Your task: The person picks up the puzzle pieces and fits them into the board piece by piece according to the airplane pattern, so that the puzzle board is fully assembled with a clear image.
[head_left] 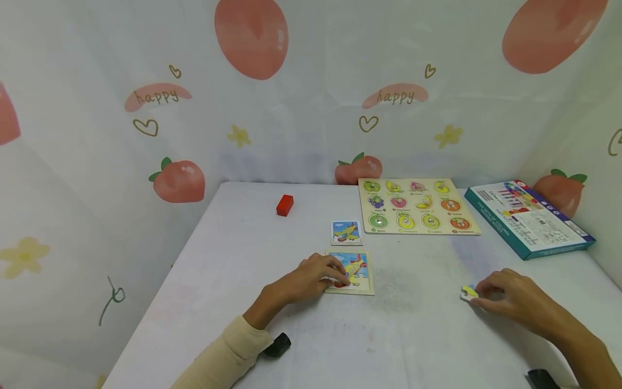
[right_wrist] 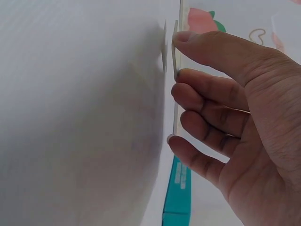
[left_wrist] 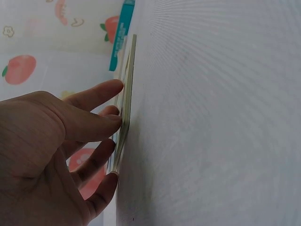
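Observation:
My left hand [head_left: 311, 278] rests its fingertips on a small square jigsaw board [head_left: 370, 275] with a yellow airplane picture and a pale wooden rim. In the left wrist view the thumb and spread fingers lie against the face of that board [left_wrist: 129, 96], seen edge-on. Off to the right, my right hand [head_left: 522, 300] pinches a jigsaw piece [head_left: 468, 293], yellow and blue on top, between thumb and index finger. The right wrist view shows this piece [right_wrist: 174, 54] edge-on, close over the table, and the other fingers loosely bent.
Behind the board lies a square airplane picture card [head_left: 346, 233]. A red block [head_left: 284, 205] sits at the back left. A wooden fruit puzzle board [head_left: 418, 207] and a teal-edged flat box [head_left: 529, 219] lie along the back right, by the fabric backdrop.

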A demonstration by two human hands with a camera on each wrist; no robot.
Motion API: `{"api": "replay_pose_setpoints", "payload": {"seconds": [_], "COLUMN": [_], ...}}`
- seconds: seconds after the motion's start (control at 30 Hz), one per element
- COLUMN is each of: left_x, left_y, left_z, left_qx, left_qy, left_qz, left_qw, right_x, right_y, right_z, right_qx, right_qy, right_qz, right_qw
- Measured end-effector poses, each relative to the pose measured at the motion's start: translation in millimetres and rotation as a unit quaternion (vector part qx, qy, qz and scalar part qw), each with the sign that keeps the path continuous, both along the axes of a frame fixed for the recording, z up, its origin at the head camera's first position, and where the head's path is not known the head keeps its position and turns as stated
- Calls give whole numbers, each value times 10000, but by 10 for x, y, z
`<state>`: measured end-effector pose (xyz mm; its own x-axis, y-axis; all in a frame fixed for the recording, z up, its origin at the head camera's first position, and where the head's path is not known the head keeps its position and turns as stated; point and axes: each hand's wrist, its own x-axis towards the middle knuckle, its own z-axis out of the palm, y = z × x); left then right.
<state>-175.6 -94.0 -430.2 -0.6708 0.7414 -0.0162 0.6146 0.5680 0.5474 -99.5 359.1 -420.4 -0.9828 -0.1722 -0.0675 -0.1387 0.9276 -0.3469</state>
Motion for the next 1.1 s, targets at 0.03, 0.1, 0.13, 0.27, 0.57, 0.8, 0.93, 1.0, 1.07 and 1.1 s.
{"api": "replay_pose_setpoints", "payload": {"seconds": [0.03, 0.1, 0.13, 0.27, 0.57, 0.8, 0.93, 1.0, 1.07, 1.1], "left_x": [-1, -2, -2, -3, -6, -8, -10, -9, -6, -6], "left_y": [-1, -3, -4, -6, -5, -7, -8, -8, -7, -7], "left_z": [-2, -2, 0, 0, 9, 12, 14, 15, 19, 20], "left_qx": [2, 16, 12, 28, -4, 15, 21, 24, 21, 24], "left_qy": [10, -1, -4, -19, -10, -57, -34, -29, -33, -28], "left_qz": [-2, -5, -6, -4, 2, 0, -4, -3, -4, -10], "left_qw": [10000, 10000, 10000, 10000, 10000, 10000, 10000, 10000, 10000, 10000], "right_x": [-6, -19, -28, -63, -188, -304, -367, -401, -434, -450], "right_y": [-24, -77, -104, -232, -568, -834, -977, -1046, -1111, -1143], "right_z": [3, 8, 10, 27, 67, 84, 94, 96, 91, 87], "right_qx": [-2, 8, -1, -39, -172, -435, -588, -658, -694, -701], "right_qy": [98, 273, 338, 505, 693, 674, 735, 695, 634, 606], "right_qz": [42, 114, 157, 294, 729, 1154, 1366, 1437, 1489, 1525], "right_qw": [9999, 9996, 9993, 9983, 9948, 9901, 9861, 9850, 9844, 9839]}}
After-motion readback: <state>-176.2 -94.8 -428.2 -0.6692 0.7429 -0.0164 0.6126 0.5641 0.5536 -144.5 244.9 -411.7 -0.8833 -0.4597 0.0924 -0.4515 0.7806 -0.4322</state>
